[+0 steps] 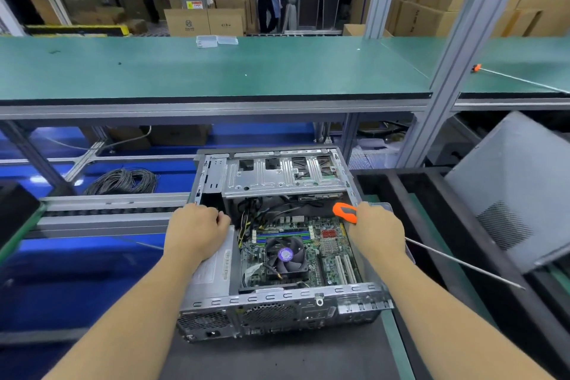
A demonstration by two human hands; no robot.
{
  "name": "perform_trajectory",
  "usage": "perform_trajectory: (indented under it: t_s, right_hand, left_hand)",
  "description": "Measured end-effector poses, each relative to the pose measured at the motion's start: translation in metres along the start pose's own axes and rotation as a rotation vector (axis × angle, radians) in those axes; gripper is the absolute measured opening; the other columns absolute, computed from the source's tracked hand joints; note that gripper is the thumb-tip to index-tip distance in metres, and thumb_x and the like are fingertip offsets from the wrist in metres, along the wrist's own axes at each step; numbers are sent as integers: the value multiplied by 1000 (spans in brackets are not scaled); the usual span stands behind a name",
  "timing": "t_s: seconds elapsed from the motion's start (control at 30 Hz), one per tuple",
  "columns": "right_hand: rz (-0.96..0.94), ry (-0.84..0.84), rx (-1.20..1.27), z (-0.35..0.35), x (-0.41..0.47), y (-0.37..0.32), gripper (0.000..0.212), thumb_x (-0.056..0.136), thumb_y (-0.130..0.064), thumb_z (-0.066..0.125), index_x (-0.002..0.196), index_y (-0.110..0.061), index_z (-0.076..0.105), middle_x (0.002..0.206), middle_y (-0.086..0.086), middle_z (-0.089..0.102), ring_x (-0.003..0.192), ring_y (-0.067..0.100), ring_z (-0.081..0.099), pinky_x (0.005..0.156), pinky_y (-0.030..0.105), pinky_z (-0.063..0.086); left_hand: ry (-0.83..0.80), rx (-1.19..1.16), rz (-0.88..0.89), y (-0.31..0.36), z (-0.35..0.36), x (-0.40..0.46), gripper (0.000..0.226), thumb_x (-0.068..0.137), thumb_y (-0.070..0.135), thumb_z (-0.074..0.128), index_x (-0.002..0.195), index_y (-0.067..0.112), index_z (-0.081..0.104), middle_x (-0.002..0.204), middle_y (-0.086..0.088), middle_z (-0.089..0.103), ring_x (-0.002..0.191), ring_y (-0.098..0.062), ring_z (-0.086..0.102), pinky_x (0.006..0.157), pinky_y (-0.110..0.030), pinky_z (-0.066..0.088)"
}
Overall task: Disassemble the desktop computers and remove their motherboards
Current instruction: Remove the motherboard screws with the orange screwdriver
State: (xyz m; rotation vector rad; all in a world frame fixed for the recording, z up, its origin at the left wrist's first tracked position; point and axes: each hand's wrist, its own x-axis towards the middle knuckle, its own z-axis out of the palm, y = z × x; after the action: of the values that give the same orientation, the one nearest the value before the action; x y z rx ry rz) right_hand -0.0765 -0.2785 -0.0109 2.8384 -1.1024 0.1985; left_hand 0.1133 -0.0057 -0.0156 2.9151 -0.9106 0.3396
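Warehouse bench, dark mat under an opened desktop case. Motherboard lies flat on the case floor, between the two hands, its long axis running away from the person. CPU fan mid-board. Left hand curls over the power supply edge, gripping it. Right hand grips an orange-handled screwdriver, shaft trailing back to the right; this hand is nearer the board. Drive cage beyond both hands.
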Motion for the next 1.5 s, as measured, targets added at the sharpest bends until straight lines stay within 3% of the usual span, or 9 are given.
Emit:
perform_trajectory:
  t_s: [0.2, 0.33, 0.47, 0.67, 0.93, 1.13, 1.3, 1.4, 1.5]
  right_hand:
    - [-158, 21, 58, -5, 25, 10, 17, 92, -29, 55, 85, -17, 46, 89, 6, 65, 78, 31, 63, 58, 32, 34]
    - [-130, 9, 126, -5, 27, 12, 19, 94, -29, 53, 83, -17, 43, 85, 6, 64, 67, 29, 52, 57, 32, 35]
    - [-85, 36, 3, -3, 13, 16, 20, 94, -28, 52, 79, -17, 42, 76, 1, 61, 61, 24, 48, 53, 29, 33]
    - [-30, 60, 17, 0, -10, 18, 22, 89, -31, 55, 75, -20, 43, 60, -5, 41, 61, 22, 45, 49, 26, 33]
    - [-84, 67, 141, 0, -4, 20, 32, 84, -27, 63, 68, -19, 37, 58, -8, 32, 56, 23, 38, 48, 29, 23]
    - [-133, 45, 115, -2, 12, 17, 39, 83, -22, 61, 64, -23, 26, 58, -7, 33, 60, 24, 41, 45, 29, 18]
    - [-179, -17, 150, -2, 36, 15, 28, 83, -15, 56, 67, -19, 33, 62, -3, 42, 64, 26, 45, 53, 31, 32]
    - [-217, -54, 110, -7, 47, 13, 17, 84, -16, 55, 75, -18, 40, 71, -1, 49, 70, 27, 46, 57, 32, 35]
    - [-204, -36, 96, -9, 42, 11, 11, 87, -14, 53, 83, -17, 44, 80, 1, 50, 79, 27, 51, 60, 33, 37]
  left_hand:
    - [-78, 115, -59, 15, -2, -21, 53, 94, 41, 36, 50, 13, 46, 50, 4, 46, 51, -17, 43, 49, -27, 27]
    - [-95, 99, -24, 15, -5, -20, 59, 96, 46, 31, 50, 13, 48, 48, 3, 49, 48, -15, 47, 47, -26, 28]
    - [-71, 6, 3, 1, -8, 0, 51, 99, 36, 37, 53, 15, 49, 51, 3, 50, 48, -15, 47, 46, -26, 34]
    - [-13, -57, -53, -1, -6, 6, 52, 95, 27, 47, 47, 14, 33, 43, 3, 32, 41, -16, 31, 45, -25, 23]
    - [-63, 22, -80, -2, -3, -2, 55, 93, 35, 47, 43, 12, 43, 42, 3, 44, 41, -16, 41, 45, -23, 28]
    - [-86, 9, -94, 0, -6, -18, 55, 92, 31, 49, 42, 12, 36, 40, 4, 38, 44, -19, 42, 46, -24, 32]
    - [-92, 117, -8, 12, -22, -38, 65, 53, 3, 79, 44, 17, 16, 42, 8, 15, 38, -17, 26, 50, -16, 14]
    - [-284, 249, 0, 21, -11, -51, 35, 78, 7, 60, 59, 15, 33, 56, 6, 27, 54, -19, 35, 53, -23, 23]
    - [-245, 166, -98, 19, -17, -42, 35, 91, 18, 48, 57, 15, 39, 59, 4, 42, 53, -18, 42, 55, -28, 41]
